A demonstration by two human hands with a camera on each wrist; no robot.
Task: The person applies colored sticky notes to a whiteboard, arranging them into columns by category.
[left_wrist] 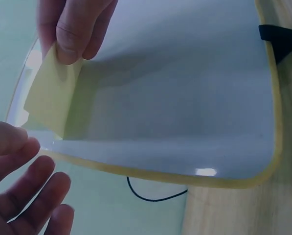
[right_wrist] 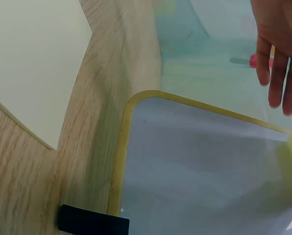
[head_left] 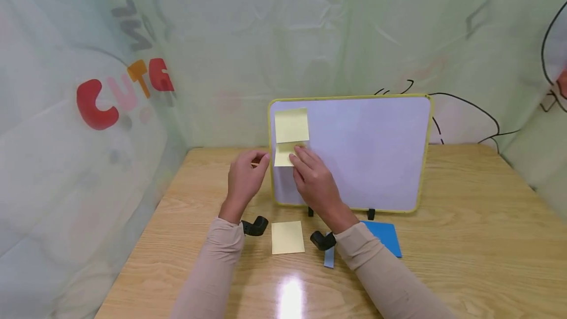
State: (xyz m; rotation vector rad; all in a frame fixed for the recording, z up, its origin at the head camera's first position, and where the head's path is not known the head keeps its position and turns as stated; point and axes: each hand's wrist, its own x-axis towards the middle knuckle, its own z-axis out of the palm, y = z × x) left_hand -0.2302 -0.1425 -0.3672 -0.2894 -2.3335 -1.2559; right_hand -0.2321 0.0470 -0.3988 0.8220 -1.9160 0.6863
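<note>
A whiteboard with a yellow rim stands upright on the table. One yellow sticky note is on its upper left. Just below, my right hand pinches a second yellow sticky note by its right side. In the left wrist view, the thumb lies over this lower note, and part of the paper stands out from the board. My left hand is beside the board's left edge, fingers loosely bent and holding nothing; in the left wrist view its fingertips are close to the note's free end.
A pad of yellow notes lies on the wooden table in front of the board. To its right are a narrow light-blue strip and a blue square, partly behind the right forearm. Black feet support the board.
</note>
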